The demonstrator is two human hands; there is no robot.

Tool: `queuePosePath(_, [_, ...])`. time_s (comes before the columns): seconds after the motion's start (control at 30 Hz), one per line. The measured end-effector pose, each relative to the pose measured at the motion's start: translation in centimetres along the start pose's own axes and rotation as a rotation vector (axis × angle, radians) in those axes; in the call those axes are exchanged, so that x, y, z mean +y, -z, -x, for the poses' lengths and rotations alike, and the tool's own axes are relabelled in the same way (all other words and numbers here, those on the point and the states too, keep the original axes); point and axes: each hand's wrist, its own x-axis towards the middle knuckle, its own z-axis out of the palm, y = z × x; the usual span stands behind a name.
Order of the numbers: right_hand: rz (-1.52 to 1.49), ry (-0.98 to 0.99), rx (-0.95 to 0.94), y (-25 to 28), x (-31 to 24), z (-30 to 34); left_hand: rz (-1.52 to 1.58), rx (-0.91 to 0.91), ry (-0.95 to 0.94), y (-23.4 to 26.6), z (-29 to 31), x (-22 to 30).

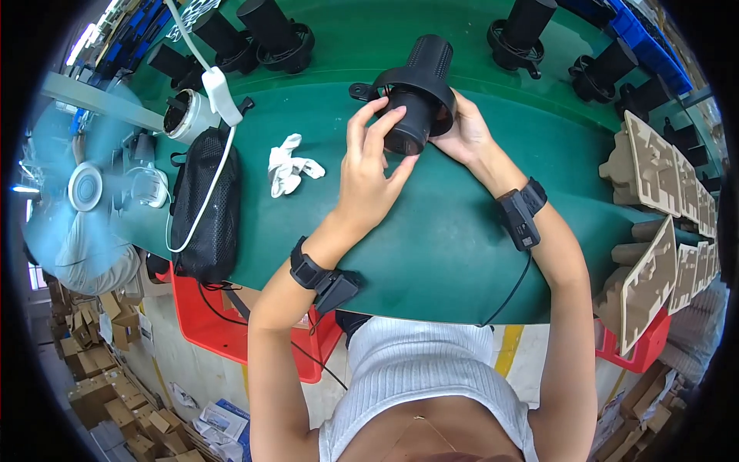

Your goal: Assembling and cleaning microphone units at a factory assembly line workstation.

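Between my hands, above the green table, is a black plastic cylinder unit (406,127) with a wide round collar, a textured upper barrel and a small side tab. It is tilted, its glossy round end facing me. My left hand (369,165) grips that lower end from the left, fingers bent along it and thumb underneath. Around the collar's right side, my right hand (464,137) supports the unit; some of its fingers are hidden behind the part. A crumpled white cloth or glove (290,165) lies on the table to the left of my left hand.
Similar black units (275,37) stand along the far side. A black mesh pouch (206,204), white cable (209,189) and white tub (189,117) are at left, beside a spinning fan (85,186). Moulded cardboard trays (650,173) stack at right. A red stool (208,327) sits below the table edge.
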Motion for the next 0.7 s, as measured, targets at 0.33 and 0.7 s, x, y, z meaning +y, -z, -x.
queuePosePath(0.33, [0.004,0.034,0.082,-0.7,0.0,0.1,0.005,0.012,-0.06,0.0,0.0,0.2])
queuePosePath(0.7, [0.003,-0.018,0.014,-0.5,-0.4,0.0,0.335,0.145,0.023,-0.3,0.5,0.5])
